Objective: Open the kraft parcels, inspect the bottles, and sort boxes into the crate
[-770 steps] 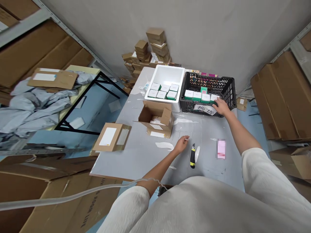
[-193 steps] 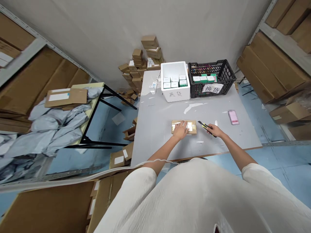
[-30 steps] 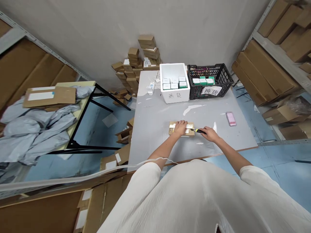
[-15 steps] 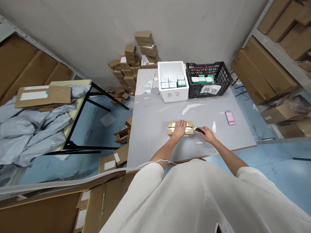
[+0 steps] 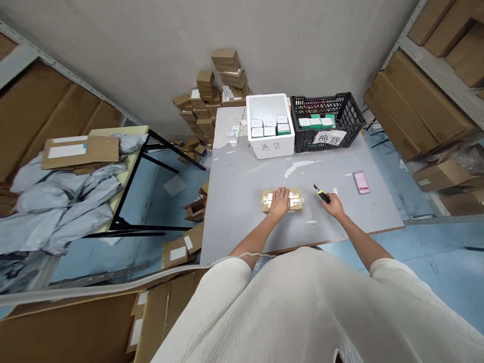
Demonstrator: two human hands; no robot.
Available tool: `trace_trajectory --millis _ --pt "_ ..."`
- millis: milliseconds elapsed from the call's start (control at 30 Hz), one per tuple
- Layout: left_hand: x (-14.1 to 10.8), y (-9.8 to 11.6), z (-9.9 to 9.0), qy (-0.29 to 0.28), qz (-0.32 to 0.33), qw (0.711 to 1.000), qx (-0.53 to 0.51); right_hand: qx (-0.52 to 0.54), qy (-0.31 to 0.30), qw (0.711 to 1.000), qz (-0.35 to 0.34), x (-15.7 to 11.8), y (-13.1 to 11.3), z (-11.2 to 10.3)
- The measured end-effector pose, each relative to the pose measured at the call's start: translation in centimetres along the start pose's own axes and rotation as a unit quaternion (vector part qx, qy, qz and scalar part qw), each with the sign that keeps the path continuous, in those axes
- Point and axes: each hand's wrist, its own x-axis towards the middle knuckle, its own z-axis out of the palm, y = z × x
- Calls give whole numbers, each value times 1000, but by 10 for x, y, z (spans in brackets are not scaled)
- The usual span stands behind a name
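A small taped cardboard box [image 5: 297, 200] lies flat near the front of the grey table [image 5: 242, 222]. My left hand [image 5: 280, 201] rests on top of it, fingers stretched out and pressing it down. To the right of the box, my right hand [image 5: 334, 205] is closed round the handle of a black and yellow utility knife [image 5: 322, 194]. The blade points up and left, apart from the box. Shiny tape runs along the box top, partly covered by my left hand.
At the back stand a white foam box [image 5: 270, 149] and a black crate [image 5: 328, 135], both holding small green-and-white boxes. A pink item [image 5: 361, 182] lies at the right. Stacked cartons [image 5: 227, 80] are behind. Grey mailing bags [image 5: 68, 201] cover the side table at left.
My right hand has drawn the utility knife away from the box, rightward, so the blade is off the tape. My left hand stays on the box. The view has shifted slightly.
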Motion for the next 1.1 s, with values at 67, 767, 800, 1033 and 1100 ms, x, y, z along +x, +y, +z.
trace_trajectory --millis 67,767,800,1033,1100 --pt "-5 -3 0 -2 0 1000 -20 0 -8 999 33 -2 5 7" --pt "-65 -79 -21 -22 -166 969 -182 296 -76 951 35 8 -3 82" --pt "-62 -79 -23 -20 -169 969 -181 327 -86 940 31 8 -13 85" --pt "-42 -68 -38 -25 -210 966 -151 371 -72 926 22 8 -57 76" --pt "-35 -67 -40 -30 -230 961 -150 365 -66 928 20 9 -58 68"
